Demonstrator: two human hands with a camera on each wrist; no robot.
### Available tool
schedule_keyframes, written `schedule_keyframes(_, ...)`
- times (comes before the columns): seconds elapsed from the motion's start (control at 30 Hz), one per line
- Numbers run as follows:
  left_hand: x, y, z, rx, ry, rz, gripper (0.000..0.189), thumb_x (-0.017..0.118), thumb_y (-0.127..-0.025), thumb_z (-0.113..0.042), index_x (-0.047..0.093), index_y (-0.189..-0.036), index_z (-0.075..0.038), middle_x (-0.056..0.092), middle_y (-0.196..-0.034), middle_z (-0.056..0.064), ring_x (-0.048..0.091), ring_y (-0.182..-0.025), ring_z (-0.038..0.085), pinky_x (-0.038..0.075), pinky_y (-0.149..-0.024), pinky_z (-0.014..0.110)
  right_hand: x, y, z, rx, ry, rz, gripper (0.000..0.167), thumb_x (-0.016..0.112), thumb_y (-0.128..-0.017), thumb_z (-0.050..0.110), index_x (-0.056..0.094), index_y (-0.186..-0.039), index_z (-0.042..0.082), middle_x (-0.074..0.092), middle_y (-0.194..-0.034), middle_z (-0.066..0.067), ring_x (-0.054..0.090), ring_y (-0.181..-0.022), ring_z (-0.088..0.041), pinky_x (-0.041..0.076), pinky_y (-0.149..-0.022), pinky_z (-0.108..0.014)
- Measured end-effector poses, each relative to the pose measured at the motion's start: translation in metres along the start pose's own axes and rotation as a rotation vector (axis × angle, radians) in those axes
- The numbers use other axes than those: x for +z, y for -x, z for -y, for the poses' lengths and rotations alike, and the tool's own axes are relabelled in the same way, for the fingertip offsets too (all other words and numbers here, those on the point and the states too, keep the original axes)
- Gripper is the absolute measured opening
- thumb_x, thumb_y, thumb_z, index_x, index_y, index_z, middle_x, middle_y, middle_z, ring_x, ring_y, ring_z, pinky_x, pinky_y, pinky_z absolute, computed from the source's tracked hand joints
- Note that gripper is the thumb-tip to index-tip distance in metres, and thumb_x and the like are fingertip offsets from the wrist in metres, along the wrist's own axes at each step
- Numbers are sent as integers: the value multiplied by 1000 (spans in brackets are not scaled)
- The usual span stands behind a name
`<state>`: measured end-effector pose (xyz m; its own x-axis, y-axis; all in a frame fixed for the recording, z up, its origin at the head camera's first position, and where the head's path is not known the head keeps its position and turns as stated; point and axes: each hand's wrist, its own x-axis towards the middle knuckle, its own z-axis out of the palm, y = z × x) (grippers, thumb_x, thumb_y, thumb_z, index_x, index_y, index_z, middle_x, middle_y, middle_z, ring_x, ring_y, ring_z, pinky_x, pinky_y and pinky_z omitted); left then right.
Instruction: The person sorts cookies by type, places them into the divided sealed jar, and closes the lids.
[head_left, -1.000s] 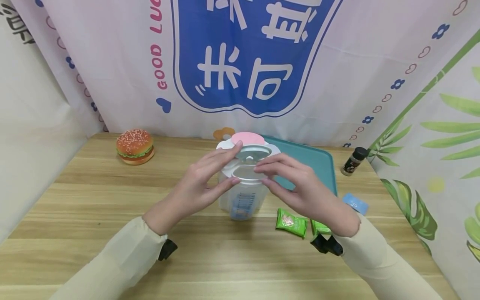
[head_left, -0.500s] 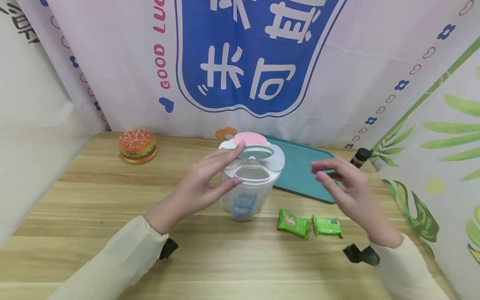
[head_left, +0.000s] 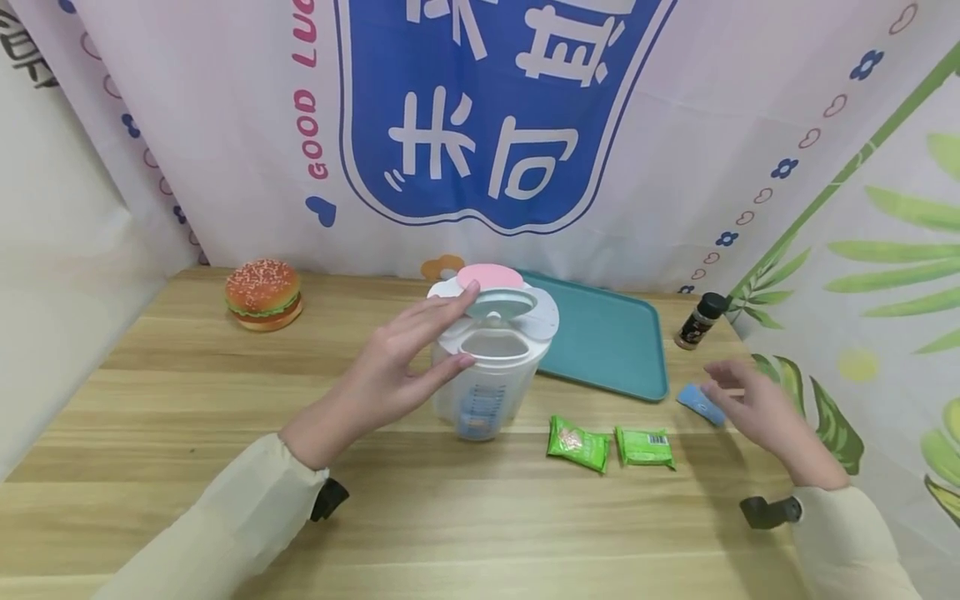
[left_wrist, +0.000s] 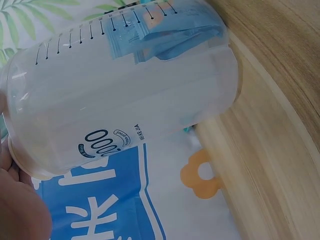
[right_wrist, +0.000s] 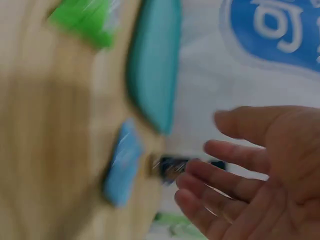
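A translucent storage canister (head_left: pixel 487 392) with measuring marks stands upright on the table, light-blue packets (left_wrist: pixel 165 35) inside it. On its white lid, one grey-green flap (head_left: pixel 501 303) is raised over an opening, and a pink flap (head_left: pixel 489 277) lies behind. My left hand (head_left: pixel 386 387) rests against the lid's left side, fingers straight, index fingertip at the raised flap, thumb at the opening's rim. At the right, my right hand (head_left: pixel 765 417) hovers beside a small blue packet (head_left: pixel 701 404). In the right wrist view its fingers are loosely spread and hold nothing.
Two green snack packets (head_left: pixel 577 444) lie right of the canister's base. A teal tray (head_left: pixel 607 337) sits behind, with a black-capped spice bottle (head_left: pixel 700 322) right of it. A toy hamburger (head_left: pixel 263 293) is at the back left. A printed cloth (head_left: pixel 255 167) hangs behind the table.
My right hand has left the canister's opening and moved right and down to the blue packet. The left hand has stayed at the lid, and the flap remains raised.
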<state>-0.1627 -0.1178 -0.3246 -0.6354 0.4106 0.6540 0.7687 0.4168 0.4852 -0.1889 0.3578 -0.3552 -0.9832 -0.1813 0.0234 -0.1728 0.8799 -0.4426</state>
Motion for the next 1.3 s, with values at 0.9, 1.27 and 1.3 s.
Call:
schedule_keyframes(0.9,-1,0,0,-2,-1,7,77,83,-91,-12,46,-159,-13,63,-150,11,59,-141,30,41,-127,50,18,-19,-50,6,132,147,54,76,-93,13,55,-134,-16,66,-113,-37,66,-102,-49,58,-84,-63)
schedule_keyframes(1.27,-2,0,-1,-14,2,11,77,83,-91,-12,46,-159,-13,63,-150,10,58,-142,30,40,-127,52,9,-11,-53,-55,134,54,26,74,-92,6,72,-115,-5,73,-107,-31,70,-95,-43,61,-78,-57)
schedule_keyframes(1.3,-2,0,-1,-13,0,9,77,83,-90,-12,46,-159,-13,63,-150,10,59,-141,30,40,-127,52,7,-10,-52,-54,131,46,26,73,-92,5,72,-115,-5,73,-105,-30,70,-92,-41,61,-75,-53)
